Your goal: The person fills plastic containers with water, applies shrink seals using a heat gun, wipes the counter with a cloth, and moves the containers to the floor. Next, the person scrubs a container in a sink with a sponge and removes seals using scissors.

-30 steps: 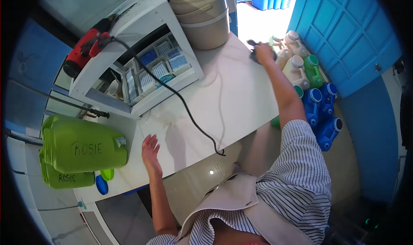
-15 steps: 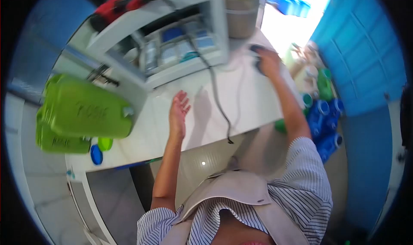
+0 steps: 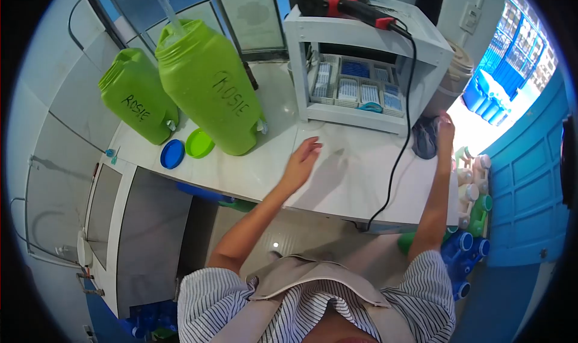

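My right hand (image 3: 444, 128) is closed on a dark cloth (image 3: 425, 138) at the right end of the white counter (image 3: 271, 173), beside the beige bucket (image 3: 448, 81). Over the counter's middle hovers my left hand (image 3: 303, 161), its fingers apart and nothing in them. To its left stand a large green jug (image 3: 208, 84) marked ROSIE, with a clear tube or stream at its mouth, and a second green jug (image 3: 137, 96). A blue cap (image 3: 173, 154) and a green cap (image 3: 200, 143) lie in front of them.
A white shelf (image 3: 355, 117) holds trays of small packets, with a red and black heat gun or drill (image 3: 337, 5) on top. Its black cord (image 3: 402, 144) hangs across the counter. Several blue, green and pale bottles (image 3: 467, 198) stand on the floor near the blue door (image 3: 524, 186).
The view has swung left, bringing both green jugs fully into sight. My right hand remains on the dark cloth by the bucket. My left hand stays empty above the counter.
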{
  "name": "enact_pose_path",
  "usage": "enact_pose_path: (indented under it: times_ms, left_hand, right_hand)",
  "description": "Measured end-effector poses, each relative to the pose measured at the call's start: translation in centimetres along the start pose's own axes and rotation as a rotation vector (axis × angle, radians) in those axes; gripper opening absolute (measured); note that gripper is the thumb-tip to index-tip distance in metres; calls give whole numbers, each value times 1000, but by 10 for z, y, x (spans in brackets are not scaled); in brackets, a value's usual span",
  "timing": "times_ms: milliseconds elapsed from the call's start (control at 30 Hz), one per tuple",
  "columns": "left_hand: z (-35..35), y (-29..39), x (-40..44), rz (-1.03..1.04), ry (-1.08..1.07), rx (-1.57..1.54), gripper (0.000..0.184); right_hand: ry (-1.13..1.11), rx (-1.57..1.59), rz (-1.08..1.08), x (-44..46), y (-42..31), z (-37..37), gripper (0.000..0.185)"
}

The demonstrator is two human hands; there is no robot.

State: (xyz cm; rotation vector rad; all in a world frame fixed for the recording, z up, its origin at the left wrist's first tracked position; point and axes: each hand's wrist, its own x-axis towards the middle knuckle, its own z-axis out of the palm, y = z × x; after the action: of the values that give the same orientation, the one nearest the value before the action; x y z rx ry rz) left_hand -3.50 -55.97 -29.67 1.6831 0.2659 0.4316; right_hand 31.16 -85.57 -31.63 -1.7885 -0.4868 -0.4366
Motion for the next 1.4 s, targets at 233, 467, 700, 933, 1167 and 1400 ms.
enact_pose_path:
  times_ms: [233,467,700,933,1167,1400]
  left_hand:
    - [-172,0,-65,-50,257,604,24]
    - [-303,-85,-62,150,546,1514,37]
    - [-346,-104,-51,92,224,1453,22]
    - [-358,-33,-41,70,786,450,11]
    - [-376,29,-28,133,799,-1004,26]
    - [-344,-17,17,136,535,-1210,34]
  right_hand:
    - [-638,676,51,-136,-292,194,18]
    - [-621,590,14,-67,-257,476,25]
    - [-586,339,-60,-78,-191,500,28]
    - [-571,332,-36,-84,-175,510,31]
    - [-686,235,-32,-90,-180,495,41]
    - [-773,233,-125,-72,-150,522,53]
